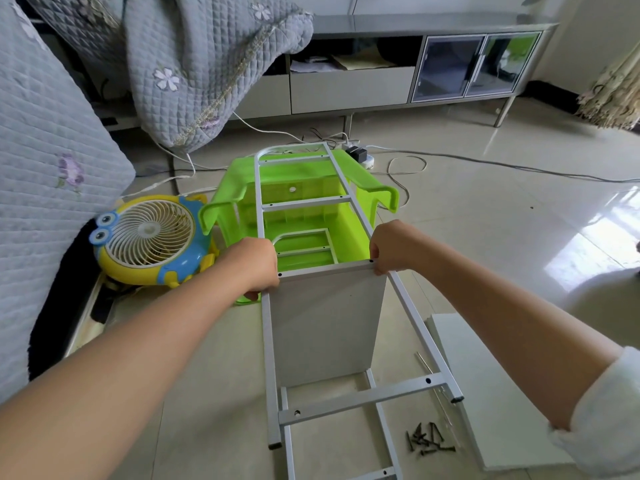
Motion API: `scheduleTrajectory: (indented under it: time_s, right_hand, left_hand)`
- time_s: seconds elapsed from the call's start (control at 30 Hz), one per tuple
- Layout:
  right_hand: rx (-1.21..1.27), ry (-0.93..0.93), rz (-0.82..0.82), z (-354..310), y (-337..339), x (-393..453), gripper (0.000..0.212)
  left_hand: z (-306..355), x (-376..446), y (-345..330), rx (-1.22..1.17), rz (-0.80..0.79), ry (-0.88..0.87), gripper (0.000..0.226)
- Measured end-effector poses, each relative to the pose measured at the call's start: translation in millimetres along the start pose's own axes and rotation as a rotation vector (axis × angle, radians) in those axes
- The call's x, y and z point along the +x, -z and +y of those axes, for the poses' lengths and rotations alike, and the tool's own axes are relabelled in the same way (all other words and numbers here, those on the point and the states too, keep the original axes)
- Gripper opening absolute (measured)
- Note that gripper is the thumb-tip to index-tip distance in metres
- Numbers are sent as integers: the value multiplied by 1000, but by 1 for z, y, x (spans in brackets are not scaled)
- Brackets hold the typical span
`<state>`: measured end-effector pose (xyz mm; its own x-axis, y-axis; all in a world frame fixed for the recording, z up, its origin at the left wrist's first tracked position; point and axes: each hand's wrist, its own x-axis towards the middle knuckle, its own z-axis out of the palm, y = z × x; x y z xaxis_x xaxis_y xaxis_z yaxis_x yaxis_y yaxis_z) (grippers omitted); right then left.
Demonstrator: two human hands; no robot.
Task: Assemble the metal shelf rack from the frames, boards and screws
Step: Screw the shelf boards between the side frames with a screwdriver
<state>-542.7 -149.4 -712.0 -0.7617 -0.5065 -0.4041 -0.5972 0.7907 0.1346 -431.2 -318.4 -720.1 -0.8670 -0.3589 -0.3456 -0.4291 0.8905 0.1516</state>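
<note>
On the tiled floor (485, 237), the metal frame (415, 315) leans on a green stool (311, 216). Your left hand (254, 265) and right hand (389, 247) grip the board (329, 323) against its crossbar. Next, align the holes, then take screws (429, 441).

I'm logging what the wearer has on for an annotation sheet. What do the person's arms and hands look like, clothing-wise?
Both forearms are bare. The right arm has a pale, whitish fuzzy sleeve pushed up near the elbow; no sleeve shows on the left arm. The left hand and right hand wear no gloves, and no rings, watch or bracelets are visible.
</note>
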Motion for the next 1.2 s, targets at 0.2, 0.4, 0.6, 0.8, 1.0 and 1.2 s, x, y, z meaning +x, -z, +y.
scheduleTrajectory:
  time_s: [0.2, 0.4, 0.6, 0.8, 1.0, 1.2]
  right_hand:
    - [90, -75, 75, -1, -8, 2, 18]
    - [114, -82, 14, -4, -3, -5, 31]
    - [198, -53, 69, -1, -6, -14, 20]
    - [202, -65, 43, 3, -7, -17, 24]
    - [264, -24, 18, 5, -1, -19, 25]
    - [234, -13, -110, 3, -3, -17, 33]
  left_hand:
    - [-2, -5, 0, 5, -6, -17, 11]
    - [-3, -8, 1, 56, 3, -11, 15]
    - [5, -17, -9, 286, 112, -11, 18]
    - [7, -19, -17, 280, 219, -162, 27]
    - [-1, -8, -15, 273, 189, -227, 25]
    - [-8, -4, -13, 194, 86, -241, 24]
